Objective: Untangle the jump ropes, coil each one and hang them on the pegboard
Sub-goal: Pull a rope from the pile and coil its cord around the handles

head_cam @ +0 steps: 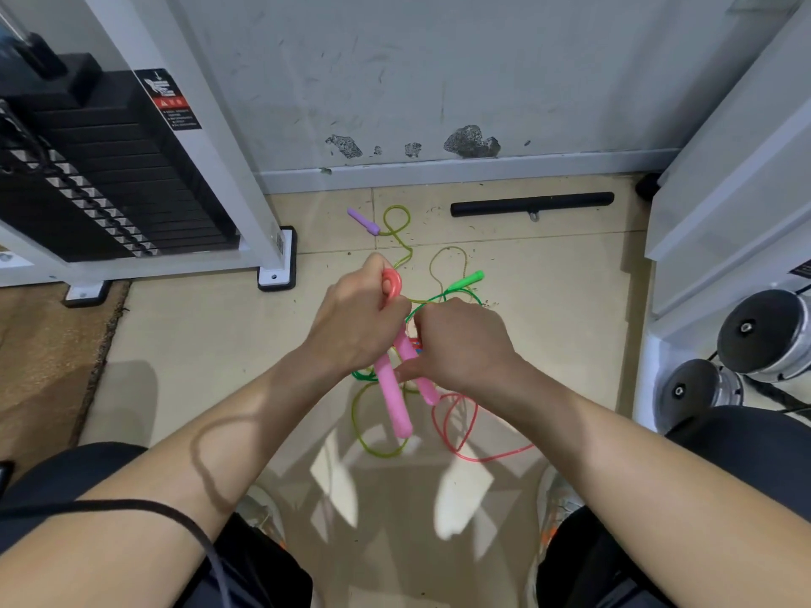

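Gripping pink handle (395, 410), left hand (355, 318) fingers curled; right hand (461, 344) pinches tangled ropes (414, 342).

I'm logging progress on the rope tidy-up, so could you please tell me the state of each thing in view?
left hand, grips the pink handles, lifted off the floor
right hand, curled on the same handles
red rope, loose loops, uncoiled
green handle, on the floor, cord tangled
purple handle, on the floor, yellow-green cord tangled
black bar, lying by the wall
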A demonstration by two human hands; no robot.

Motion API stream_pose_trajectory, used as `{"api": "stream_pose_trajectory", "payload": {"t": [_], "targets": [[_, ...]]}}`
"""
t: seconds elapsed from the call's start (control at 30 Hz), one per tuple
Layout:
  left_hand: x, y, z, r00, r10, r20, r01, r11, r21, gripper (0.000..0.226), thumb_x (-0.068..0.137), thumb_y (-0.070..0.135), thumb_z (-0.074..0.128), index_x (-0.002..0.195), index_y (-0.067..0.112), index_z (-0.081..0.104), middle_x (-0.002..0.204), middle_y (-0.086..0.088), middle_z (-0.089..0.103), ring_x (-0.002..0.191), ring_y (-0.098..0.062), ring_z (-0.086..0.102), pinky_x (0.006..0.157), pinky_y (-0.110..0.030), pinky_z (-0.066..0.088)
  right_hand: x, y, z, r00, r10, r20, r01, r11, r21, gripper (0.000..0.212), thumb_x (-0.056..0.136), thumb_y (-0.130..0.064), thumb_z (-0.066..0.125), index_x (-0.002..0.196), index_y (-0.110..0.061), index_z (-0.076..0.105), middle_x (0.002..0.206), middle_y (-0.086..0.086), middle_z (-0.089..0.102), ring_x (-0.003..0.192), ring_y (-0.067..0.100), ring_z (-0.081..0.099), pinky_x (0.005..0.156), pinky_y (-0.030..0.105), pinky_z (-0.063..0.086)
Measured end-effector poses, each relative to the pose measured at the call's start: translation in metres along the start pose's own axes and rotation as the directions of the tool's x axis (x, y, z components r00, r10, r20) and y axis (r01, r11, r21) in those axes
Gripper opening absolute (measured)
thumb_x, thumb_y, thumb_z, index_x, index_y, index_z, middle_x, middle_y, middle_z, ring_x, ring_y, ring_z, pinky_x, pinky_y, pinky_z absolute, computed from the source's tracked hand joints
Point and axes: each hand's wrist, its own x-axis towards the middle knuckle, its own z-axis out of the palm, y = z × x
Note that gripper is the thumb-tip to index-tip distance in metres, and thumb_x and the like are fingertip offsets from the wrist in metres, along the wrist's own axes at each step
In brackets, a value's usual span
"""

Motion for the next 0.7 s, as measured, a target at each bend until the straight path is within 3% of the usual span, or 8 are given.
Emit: {"api": "stream_pose_trajectory", "payload": {"t": [0.1, 0.17, 0.23, 0.3, 0.37, 0.47, 0.6, 0.7], "targets": [[-0.001, 0.000, 0.004, 0.998, 0.057, 0.032, -0.060, 0.995, 0.085, 0.022, 0.070, 0.031, 0.041, 0.084, 0.015, 0.037, 0.074, -0.006, 0.057, 0.075, -0.036, 0.053, 0.061, -0.042, 0.042, 0.002, 0.003, 0.005, 0.999, 0.038, 0.027, -0.037, 0.999, -0.018, 0.050, 0.071, -0.061, 0.076, 0.068, -0.023, 0.044, 0.071, -0.003, 0.050, 0.069, 0.020, 0.053, 0.054, 0.030, 0.031], [-0.002, -0.003, 0.004, 0.997, 0.073, 0.032, -0.076, 0.988, 0.135, 0.019, 0.070, 0.031, 0.042, 0.083, 0.018, 0.036, 0.075, -0.002, 0.055, 0.077, -0.035, 0.051, 0.063, -0.039, 0.036, 0.006, 0.007, 0.007, 0.988, 0.046, 0.148, -0.077, 0.975, 0.208, 0.049, 0.071, -0.056, 0.078, 0.068, -0.018, 0.048, 0.068, -0.003, 0.053, 0.064, 0.017, 0.049, 0.055, 0.030, 0.034], [-0.003, -0.007, 0.004, 0.997, 0.073, -0.001, -0.072, 0.981, 0.182, 0.017, 0.072, 0.030, 0.045, 0.083, 0.020, 0.037, 0.076, 0.001, 0.053, 0.078, -0.033, 0.050, 0.065, -0.039, 0.039, 0.011, 0.011, 0.007, 0.969, -0.007, 0.248, -0.132, 0.832, 0.538, 0.043, 0.079, -0.040, 0.076, 0.065, -0.010, 0.049, 0.063, 0.001, 0.047, 0.061, 0.018, 0.044, 0.061, 0.033, 0.034], [-0.005, -0.010, 0.007, 0.994, 0.084, -0.065, -0.068, 0.973, 0.219, 0.015, 0.077, 0.025, 0.050, 0.085, 0.018, 0.038, 0.077, 0.003, 0.050, 0.076, -0.032, 0.049, 0.065, -0.038, 0.038, 0.013, 0.012, 0.004, 0.958, -0.033, 0.286, -0.185, 0.689, 0.700, 0.032, 0.085, -0.028, 0.069, 0.070, -0.004, 0.054, 0.068, 0.008, 0.045, 0.067, 0.018, 0.043, 0.068, 0.034, 0.035], [-0.006, -0.010, 0.010, 0.984, 0.105, -0.144, -0.071, 0.972, 0.224, 0.016, 0.077, 0.025, 0.048, 0.085, 0.016, 0.038, 0.079, 0.001, 0.051, 0.073, -0.032, 0.049, 0.064, -0.038, 0.036, 0.011, 0.010, 0.003, 0.959, -0.028, 0.281, -0.191, 0.668, 0.719, 0.027, 0.084, -0.025, 0.071, 0.072, -0.009, 0.052, 0.070, 0.006, 0.048, 0.069, 0.018, 0.044, 0.068, 0.033, 0.035], [-0.007, -0.008, 0.014, 0.963, 0.073, -0.259, -0.035, 0.988, 0.148, 0.017, 0.075, 0.027, 0.046, 0.086, 0.015, 0.041, 0.085, 0.000, 0.055, 0.076, -0.030, 0.051, 0.069, -0.040, 0.042, 0.009, 0.005, 0.009, 0.992, 0.047, 0.115, -0.115, 0.691, 0.714, 0.037, 0.078, -0.026, 0.079, 0.069, -0.019, 0.044, 0.066, -0.006, 0.050, 0.063, 0.014, 0.046, 0.064, 0.032, 0.037], [-0.007, -0.009, 0.019, 0.932, -0.124, -0.340, 0.115, 0.992, -0.047, 0.012, 0.083, 0.018, 0.052, 0.088, 0.015, 0.042, 0.080, 0.004, 0.050, 0.080, -0.026, 0.047, 0.077, -0.041, 0.042, 0.004, -0.003, 0.014, 0.995, 0.081, -0.058, -0.027, 0.780, 0.625, 0.038, 0.080, -0.034, 0.077, 0.072, -0.022, 0.041, 0.067, -0.010, 0.051, 0.063, 0.013, 0.048, 0.057, 0.032, 0.036], [-0.004, -0.005, 0.018, 0.901, -0.249, -0.356, 0.207, 0.967, -0.151, 0.009, 0.085, 0.023, 0.048, 0.087, 0.021, 0.040, 0.081, 0.004, 0.053, 0.083, -0.027, 0.050, 0.074, -0.039, 0.038, -0.005, -0.014, 0.012, 0.994, 0.046, -0.096, 0.003, 0.891, 0.454, 0.033, 0.082, -0.042, 0.068, 0.086, -0.021, 0.043, 0.085, -0.006, 0.056, 0.077, 0.022, 0.056, 0.063, 0.036, 0.046]]}}
